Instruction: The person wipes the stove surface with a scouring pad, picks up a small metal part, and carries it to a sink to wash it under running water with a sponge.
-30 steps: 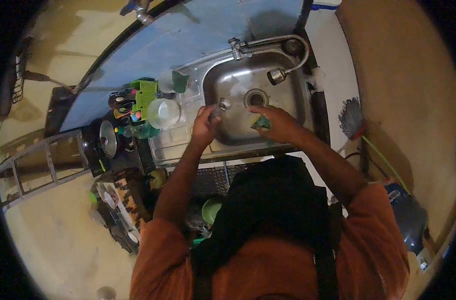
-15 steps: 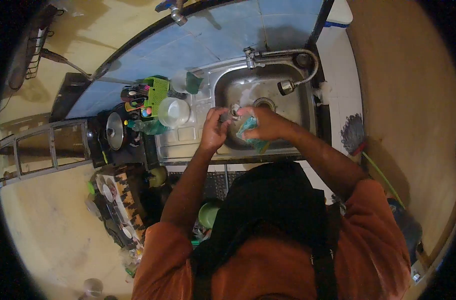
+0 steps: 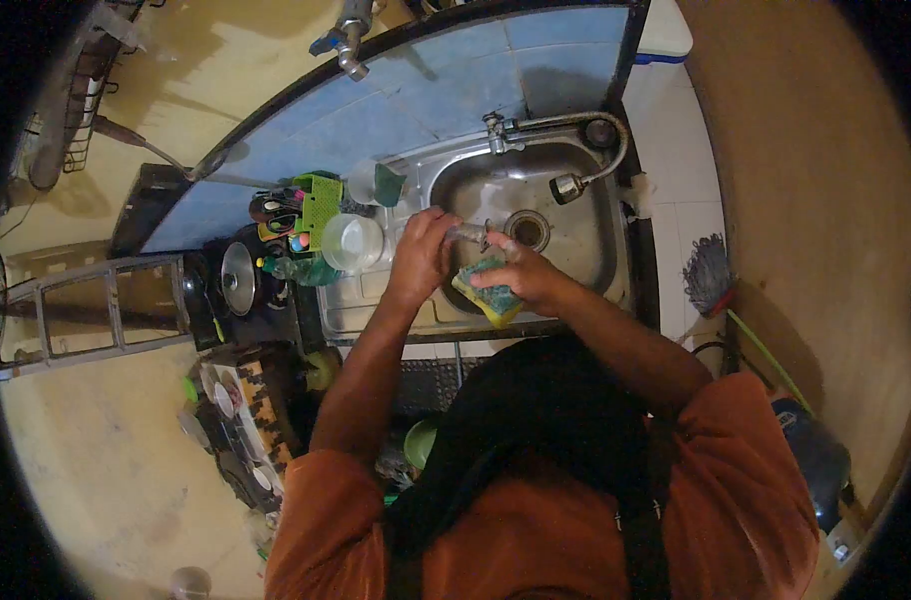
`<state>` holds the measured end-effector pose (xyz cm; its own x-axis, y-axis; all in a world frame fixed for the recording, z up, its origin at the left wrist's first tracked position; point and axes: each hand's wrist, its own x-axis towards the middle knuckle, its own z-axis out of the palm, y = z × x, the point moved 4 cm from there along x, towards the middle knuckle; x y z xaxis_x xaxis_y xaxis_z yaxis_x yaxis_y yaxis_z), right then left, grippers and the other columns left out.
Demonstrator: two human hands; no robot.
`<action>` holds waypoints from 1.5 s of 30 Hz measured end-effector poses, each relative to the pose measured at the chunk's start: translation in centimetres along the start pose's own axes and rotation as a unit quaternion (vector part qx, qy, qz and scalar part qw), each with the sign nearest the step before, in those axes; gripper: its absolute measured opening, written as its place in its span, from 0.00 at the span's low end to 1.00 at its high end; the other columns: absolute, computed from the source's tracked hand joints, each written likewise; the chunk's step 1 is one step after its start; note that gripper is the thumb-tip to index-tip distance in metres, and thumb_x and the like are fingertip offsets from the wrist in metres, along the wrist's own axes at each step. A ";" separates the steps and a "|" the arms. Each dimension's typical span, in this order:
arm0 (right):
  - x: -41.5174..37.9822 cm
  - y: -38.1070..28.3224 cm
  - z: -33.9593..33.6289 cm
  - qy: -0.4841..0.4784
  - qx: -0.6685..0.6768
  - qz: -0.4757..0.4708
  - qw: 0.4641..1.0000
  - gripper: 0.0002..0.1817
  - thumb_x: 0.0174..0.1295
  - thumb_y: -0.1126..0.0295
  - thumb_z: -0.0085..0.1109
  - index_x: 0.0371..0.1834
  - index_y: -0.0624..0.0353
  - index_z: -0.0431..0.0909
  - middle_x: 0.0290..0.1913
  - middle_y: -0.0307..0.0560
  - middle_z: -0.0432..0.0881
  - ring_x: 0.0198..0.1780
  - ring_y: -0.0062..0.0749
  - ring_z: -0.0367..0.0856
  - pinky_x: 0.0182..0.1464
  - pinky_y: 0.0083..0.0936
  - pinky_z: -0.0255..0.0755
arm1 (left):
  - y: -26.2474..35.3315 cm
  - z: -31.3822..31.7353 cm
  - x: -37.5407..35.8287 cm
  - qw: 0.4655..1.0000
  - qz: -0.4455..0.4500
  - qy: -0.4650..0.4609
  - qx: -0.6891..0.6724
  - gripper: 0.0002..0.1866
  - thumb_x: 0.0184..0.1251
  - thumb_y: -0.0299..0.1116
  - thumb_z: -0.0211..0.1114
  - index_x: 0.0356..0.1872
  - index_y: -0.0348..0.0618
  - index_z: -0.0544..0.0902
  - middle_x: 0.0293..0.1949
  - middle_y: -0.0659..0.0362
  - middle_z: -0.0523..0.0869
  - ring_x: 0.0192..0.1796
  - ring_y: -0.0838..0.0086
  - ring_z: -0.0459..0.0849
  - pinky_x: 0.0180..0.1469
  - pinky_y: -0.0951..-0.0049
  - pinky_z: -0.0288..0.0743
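Observation:
Over the steel sink basin [image 3: 576, 235], my left hand [image 3: 422, 252] has its fingers closed round one end of a small clear glass-like item [image 3: 468, 232]. My right hand [image 3: 524, 275] holds a green and yellow sponge [image 3: 490, 292] in its lower fingers and palm. Its raised fingertips touch the other end of the clear item. The drain [image 3: 527, 231] lies just beyond my right hand. What the clear item is exactly cannot be made out.
Left of the basin stand a clear round tub [image 3: 353, 243], a green utensil basket [image 3: 319, 212] and a green bottle [image 3: 306, 269]. A flexible faucet [image 3: 568, 187] arches over the basin's right side. A lidded pan [image 3: 238, 278] sits farther left.
The sponge has turned in my right hand and now shows its yellow side. The clear item is tilted more sideways between my hands. The view has shifted slightly.

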<state>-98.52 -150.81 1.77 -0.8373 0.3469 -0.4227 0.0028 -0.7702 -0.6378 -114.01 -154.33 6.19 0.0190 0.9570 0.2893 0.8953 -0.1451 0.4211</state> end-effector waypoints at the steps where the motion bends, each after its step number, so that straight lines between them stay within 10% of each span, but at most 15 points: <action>1: 0.2 0.4 -0.1 0.000 0.060 0.014 0.998 0.40 0.48 0.73 0.70 0.65 0.57 0.60 0.47 0.47 0.78 0.45 0.33 0.80 0.46 0.29 0.73 | 0.1 -0.2 0.3 1.000 0.001 0.000 0.000 0.19 0.50 0.18 0.64 0.45 0.43 0.78 0.46 0.49 0.77 0.50 0.51 0.75 0.53 0.59 0.71; 45: 0.0 2.0 -3.5 0.001 0.086 -0.028 0.996 0.39 0.44 0.74 0.70 0.62 0.48 0.63 0.49 0.42 0.73 0.49 0.35 0.74 0.54 0.31 0.69 | -1.8 -0.8 4.3 0.962 0.007 -0.258 -0.083 0.19 0.58 0.27 0.64 0.52 0.43 0.78 0.49 0.47 0.78 0.54 0.52 0.77 0.57 0.60 0.71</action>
<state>-96.58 -150.46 -1.76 -0.8323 0.3930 -0.3910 -0.1375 -0.8296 -0.5411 -115.85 -150.18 7.35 0.2870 0.9457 -0.1527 0.8111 -0.1551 0.5639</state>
